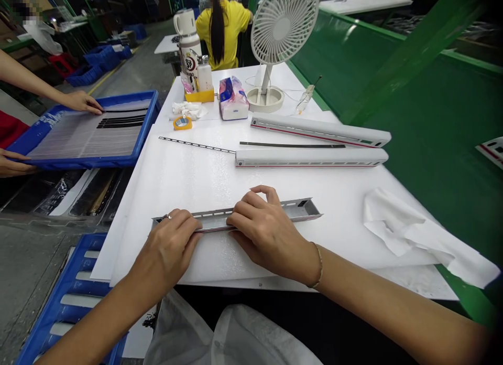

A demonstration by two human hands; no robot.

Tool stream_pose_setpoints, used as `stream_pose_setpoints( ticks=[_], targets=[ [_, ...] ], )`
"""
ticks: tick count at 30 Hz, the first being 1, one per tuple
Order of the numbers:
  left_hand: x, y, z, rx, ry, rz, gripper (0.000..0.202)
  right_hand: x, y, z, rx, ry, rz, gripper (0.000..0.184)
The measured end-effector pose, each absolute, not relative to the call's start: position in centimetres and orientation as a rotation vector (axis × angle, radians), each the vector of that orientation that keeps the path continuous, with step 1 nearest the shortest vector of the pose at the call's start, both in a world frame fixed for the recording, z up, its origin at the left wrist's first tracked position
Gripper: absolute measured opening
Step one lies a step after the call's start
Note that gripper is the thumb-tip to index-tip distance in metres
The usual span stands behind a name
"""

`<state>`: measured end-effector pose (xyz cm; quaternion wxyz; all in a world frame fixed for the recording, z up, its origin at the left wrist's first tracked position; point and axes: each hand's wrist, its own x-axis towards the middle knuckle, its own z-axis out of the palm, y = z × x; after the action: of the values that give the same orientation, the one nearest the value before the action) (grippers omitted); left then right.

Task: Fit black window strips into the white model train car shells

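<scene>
A long model train car shell (302, 210) lies hollow side up on the white table, its grey inside and window openings showing. My left hand (171, 239) grips its near wall towards the left end, thumb below and fingers over the edge. Near the shell's middle, my right hand (263, 226) pinches the same wall, its index finger raised. Farther back are two white train car shells with red stripes, one behind (318, 130) and one in front (310, 158). A dark thin strip (291, 145) lies between them, and a slotted black strip (196, 144) reaches left from the front one.
A co-worker's hands hold a blue tray (133, 158) of thin strips at the left. A fan (281, 29), tissue pack (233, 100), tape roll (182, 123) and bottles stand at the back. White cloth (408, 228) hangs over the right edge. Below left sits a blue crate (55, 297).
</scene>
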<state>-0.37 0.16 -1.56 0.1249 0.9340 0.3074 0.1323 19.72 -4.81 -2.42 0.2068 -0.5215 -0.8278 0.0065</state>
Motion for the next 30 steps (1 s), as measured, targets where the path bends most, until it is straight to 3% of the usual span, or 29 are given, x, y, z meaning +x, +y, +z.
stream_pose_setpoints(
  ticks=[7,16,18,20,22,26,28,30],
  targets=[
    [-0.5,0.0,-2.2,2.66,0.951,0.46,0.012,19.0,-4.4,-2.8,-1.422,-2.305,-0.034,0.024],
    [-0.4,0.3,-1.8,2.595,0.987,0.483,0.014,19.5,-4.5,-2.4,-1.337,-2.31,-0.196,0.02],
    [-0.5,0.4,-1.0,2.426,1.087,0.555,0.011,20.6,-5.2,-0.9,-1.291,-2.168,-0.239,0.021],
    [-0.4,0.3,-0.1,2.098,1.22,0.656,0.009,21.6,-5.9,0.5,-1.313,-1.793,-0.246,0.034],
    [0.2,-0.1,0.4,1.648,1.277,0.773,0.015,21.8,-6.5,1.2,-1.343,-1.28,-0.085,0.038],
    [3.0,-1.4,0.2,0.937,1.047,0.984,0.022,19.4,-5.6,1.1,-1.17,-0.951,0.873,0.044],
    [4.5,-2.1,-0.2,0.848,0.964,1.057,0.025,17.7,-4.7,1.4,-1.077,-0.939,1.076,0.058],
    [5.5,-2.7,-0.3,0.858,0.965,1.118,0.026,16.5,-4.1,2.0,-1.048,-0.93,1.134,0.057]
  ],
)
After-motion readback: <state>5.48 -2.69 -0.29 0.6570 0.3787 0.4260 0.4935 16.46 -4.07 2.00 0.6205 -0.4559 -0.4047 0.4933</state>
